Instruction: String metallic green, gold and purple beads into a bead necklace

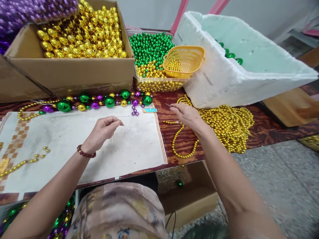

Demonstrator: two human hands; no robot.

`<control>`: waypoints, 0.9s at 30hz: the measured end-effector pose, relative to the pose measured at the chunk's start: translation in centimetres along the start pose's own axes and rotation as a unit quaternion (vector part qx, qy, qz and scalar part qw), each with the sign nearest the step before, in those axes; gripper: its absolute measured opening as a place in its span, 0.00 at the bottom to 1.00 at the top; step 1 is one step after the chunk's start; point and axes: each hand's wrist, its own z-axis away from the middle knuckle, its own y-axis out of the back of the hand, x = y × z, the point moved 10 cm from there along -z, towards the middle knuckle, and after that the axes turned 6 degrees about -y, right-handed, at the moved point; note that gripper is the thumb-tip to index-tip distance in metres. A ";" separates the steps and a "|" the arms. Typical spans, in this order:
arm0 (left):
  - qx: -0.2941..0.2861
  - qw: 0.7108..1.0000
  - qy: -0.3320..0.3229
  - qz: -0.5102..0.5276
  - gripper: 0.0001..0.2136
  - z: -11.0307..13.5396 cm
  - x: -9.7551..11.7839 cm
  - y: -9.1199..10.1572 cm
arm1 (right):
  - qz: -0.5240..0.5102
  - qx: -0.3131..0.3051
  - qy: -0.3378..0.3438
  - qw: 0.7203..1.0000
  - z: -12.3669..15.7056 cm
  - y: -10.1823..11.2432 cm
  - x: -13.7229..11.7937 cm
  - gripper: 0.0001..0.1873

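My left hand [106, 128], with a beaded bracelet at the wrist, pinches a fine clear thread [126, 130] over the white cloth [139, 146]. A thin needle-like line shows just beyond its fingers. My right hand [186, 116] is closed around a small dark pointed tool [168, 105], mostly hidden by the fingers. It is over the near side of a heap of gold bead strands [224, 126]. Behind my left hand lies a strung necklace of green, purple and gold beads [109, 101]. A few small purple beads [135, 112] sit by a blue-and-orange packet [150, 110].
A cardboard box of gold beads [89, 71] stands at the back left. Beside it are a clear tub of green and gold beads [152, 46], an orange basket [184, 71] and a white foam box [211, 79]. Below the table edge is an open carton [191, 205].
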 end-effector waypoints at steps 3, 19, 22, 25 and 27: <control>0.003 1.000 -0.003 -0.002 0.12 -0.1 0.3 0.1 | 0.058 -0.056 0.048 0.996 1.2 -1.2 -3.3 0.21; 0.006 1.000 -0.016 0.017 0.11 -0.1 1.1 0.2 | 0.160 -0.145 0.079 0.973 0.1 -5.5 -10.3 0.17; 0.019 0.998 -0.009 0.055 0.11 0.0 0.7 0.9 | 0.151 -0.134 0.070 0.977 -0.4 -6.2 -10.0 0.16; 0.066 0.992 0.003 0.109 0.09 0.2 -0.3 2.5 | 0.127 -0.092 0.059 0.986 -0.8 -6.2 -9.3 0.19; 0.109 0.982 0.014 0.153 0.09 0.7 -1.2 4.0 | 0.110 -0.077 0.052 0.990 -0.7 -6.1 -8.9 0.19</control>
